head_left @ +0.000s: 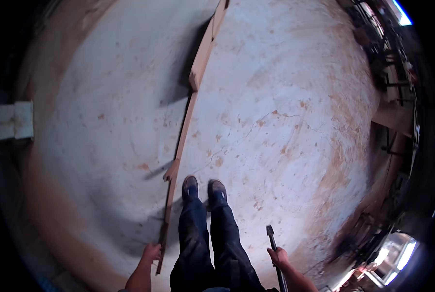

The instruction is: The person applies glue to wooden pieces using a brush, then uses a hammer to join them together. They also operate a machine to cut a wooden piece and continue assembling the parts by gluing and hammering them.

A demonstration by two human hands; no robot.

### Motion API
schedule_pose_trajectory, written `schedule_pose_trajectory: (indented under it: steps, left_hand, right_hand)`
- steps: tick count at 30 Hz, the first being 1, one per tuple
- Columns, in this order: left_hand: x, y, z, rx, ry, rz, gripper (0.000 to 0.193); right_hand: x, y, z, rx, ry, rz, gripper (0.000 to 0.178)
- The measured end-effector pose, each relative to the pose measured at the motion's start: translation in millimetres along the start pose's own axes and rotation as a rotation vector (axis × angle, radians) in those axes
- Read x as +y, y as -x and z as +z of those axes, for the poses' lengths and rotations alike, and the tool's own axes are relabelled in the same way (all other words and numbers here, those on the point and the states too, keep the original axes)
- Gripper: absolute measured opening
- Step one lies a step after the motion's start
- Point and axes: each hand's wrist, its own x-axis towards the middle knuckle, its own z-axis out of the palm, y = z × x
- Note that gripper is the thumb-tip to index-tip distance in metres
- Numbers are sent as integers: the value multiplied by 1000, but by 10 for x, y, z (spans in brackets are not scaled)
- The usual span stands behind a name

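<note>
My left hand (150, 254) grips the near end of a long wooden plank (184, 126) that runs away from me across the concrete floor (285, 97), its far part lifted and casting a shadow. A short wooden block (171, 171) is fixed to the plank near my feet. My right hand (279, 256) holds a dark metal bar (273, 241), its flat tip pointing forward. My legs in dark trousers and my two shoes (204, 189) stand between the hands.
A white block-like object (13, 120) lies at the far left. Metal racks and frames (397, 87) line the right side. Bright openings show at the lower right (395, 258). The floor is stained and cracked.
</note>
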Motion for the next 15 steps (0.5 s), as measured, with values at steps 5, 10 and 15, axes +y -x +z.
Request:
schedule_pose_trajectory:
  steps: [5, 10, 15]
  left_hand:
    - [508, 1184, -3, 154, -160, 78, 31]
    - [1571, 1921, 187, 154, -155, 324, 43]
    - [2653, 2362, 1100, 53, -330, 439, 61]
  right_hand:
    - [1021, 552, 65, -109, -452, 154, 43]
    - [1667, 578, 463, -197, -757, 277, 47]
    - [1677, 922, 93, -169, -894, 283, 50]
